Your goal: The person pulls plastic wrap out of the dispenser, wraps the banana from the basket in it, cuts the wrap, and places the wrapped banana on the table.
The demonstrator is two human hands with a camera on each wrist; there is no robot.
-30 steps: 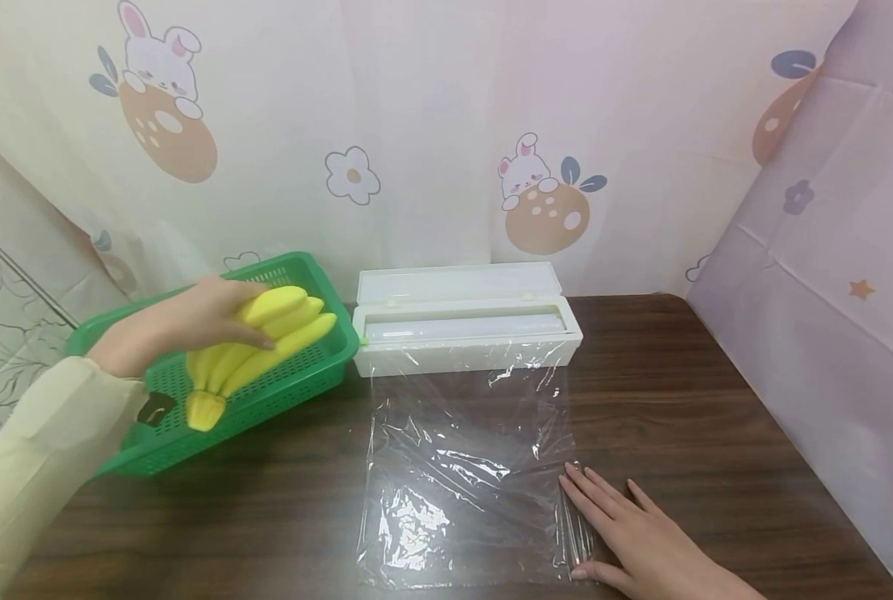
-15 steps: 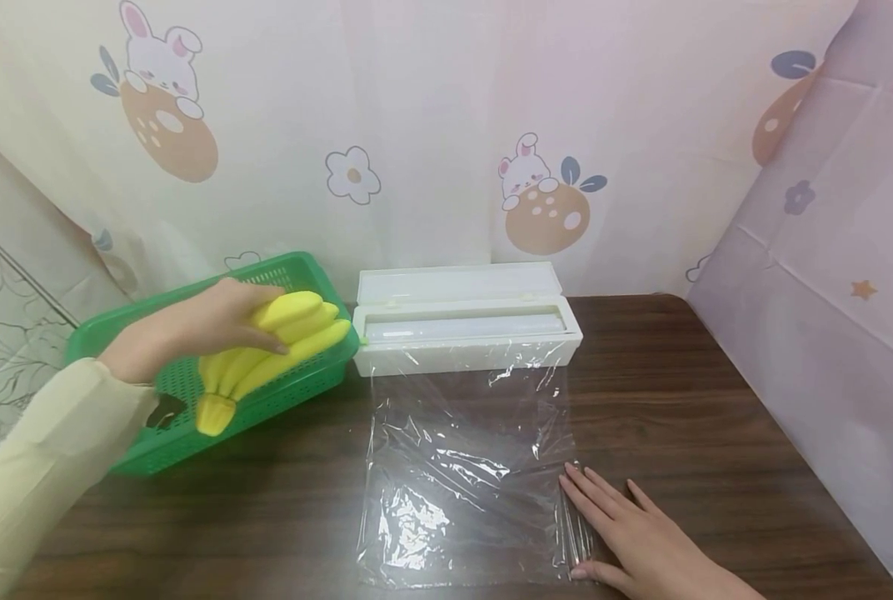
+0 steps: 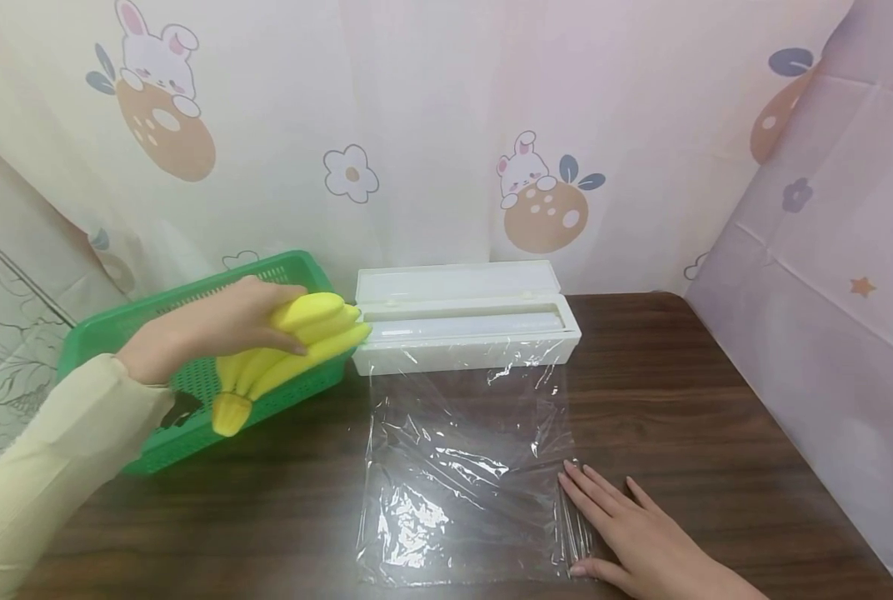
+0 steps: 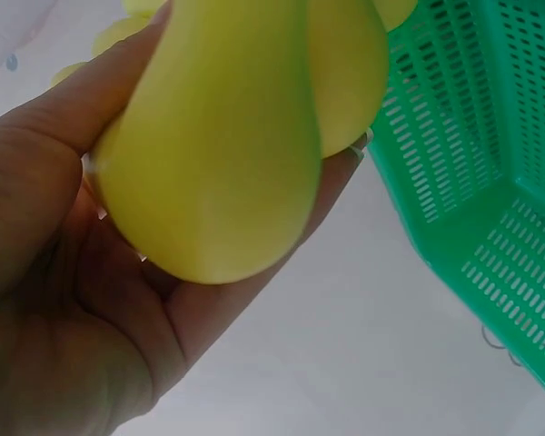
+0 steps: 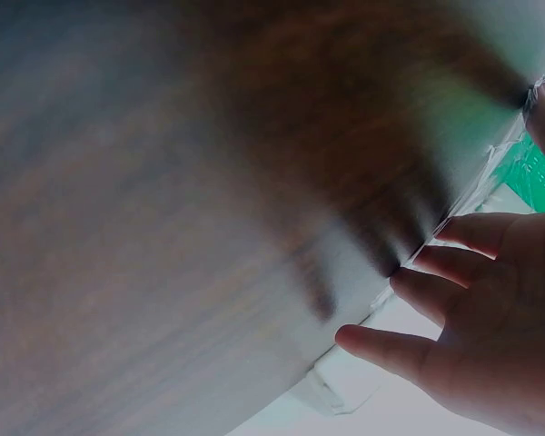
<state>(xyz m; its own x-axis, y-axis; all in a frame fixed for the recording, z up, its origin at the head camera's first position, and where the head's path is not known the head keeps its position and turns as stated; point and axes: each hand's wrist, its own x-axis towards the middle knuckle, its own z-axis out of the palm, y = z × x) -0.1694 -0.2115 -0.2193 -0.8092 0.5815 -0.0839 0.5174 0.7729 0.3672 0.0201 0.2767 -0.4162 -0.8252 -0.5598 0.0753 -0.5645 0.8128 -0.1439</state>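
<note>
A bunch of yellow bananas (image 3: 326,337) is gripped from above by my left hand (image 3: 225,321), over the right part of a green basket (image 3: 315,271). In the left wrist view, thumb and fingers wrap around a thick yellow banana (image 4: 218,182). Clear plastic wrap (image 3: 469,475) runs out of a white wrap dispenser (image 3: 469,357) and lies spread over the table. My right hand (image 3: 634,537) rests on the wrap's right edge near the front corner, fingers straight and spread. The right wrist view shows its fingertips (image 5: 409,280) down at the table surface.
Inside the dispenser, whose lid (image 3: 457,283) stands raised, lies a roll (image 3: 465,325). The dark wooden table (image 3: 701,417) extends to the right and in front. A patterned curtain (image 3: 424,225) hangs close behind the basket and dispenser, and another fabric panel borders the right side.
My left hand has moved steadily right with the bananas, from mid-basket to its right side, so their tips now reach the dispenser's left end in view. My right hand has stayed in place.
</note>
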